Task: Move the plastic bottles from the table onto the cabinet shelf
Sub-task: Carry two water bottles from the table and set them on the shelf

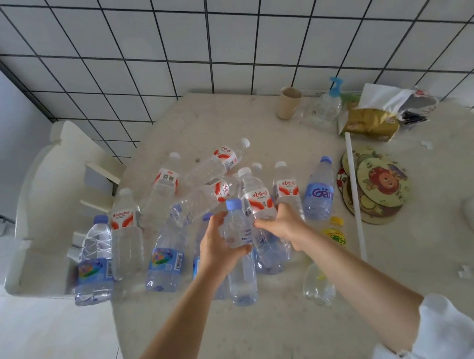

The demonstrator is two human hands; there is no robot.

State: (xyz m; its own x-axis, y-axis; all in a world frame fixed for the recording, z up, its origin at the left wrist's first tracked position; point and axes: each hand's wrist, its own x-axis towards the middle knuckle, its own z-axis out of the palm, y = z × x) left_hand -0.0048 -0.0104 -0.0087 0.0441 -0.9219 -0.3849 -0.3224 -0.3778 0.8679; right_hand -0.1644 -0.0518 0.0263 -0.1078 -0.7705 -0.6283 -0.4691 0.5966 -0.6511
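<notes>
A: What lies off to the left of the hands?

B: A white chair (56, 198) beside the table (275, 336), and at that table edge a blue-labelled bottle (93, 261) and a red-labelled bottle (125, 232) standing upright. Nearer the hands another blue-labelled one leans, and behind it several red-labelled bottles lie tipped in a heap (200, 177).

A: And the hands themselves?

B: The left hand (216, 245) has its fingers curled round a clear bottle with a blue cap (239, 255), gripping its upper part. The right hand (283, 224), just beside it, closes on a red-labelled bottle with a white cap (256, 197).

A: To the right of them?

B: A bottle with purple lettering (319, 194) stands just beside the right hand, a yellow-capped bottle (335, 234) close by the right forearm. Further right lie round picture mats (376, 185) and a white rod (356, 196); beyond them, a paper cup (287, 102), a pump dispenser (328, 102) and a gold packet (370, 124).
</notes>
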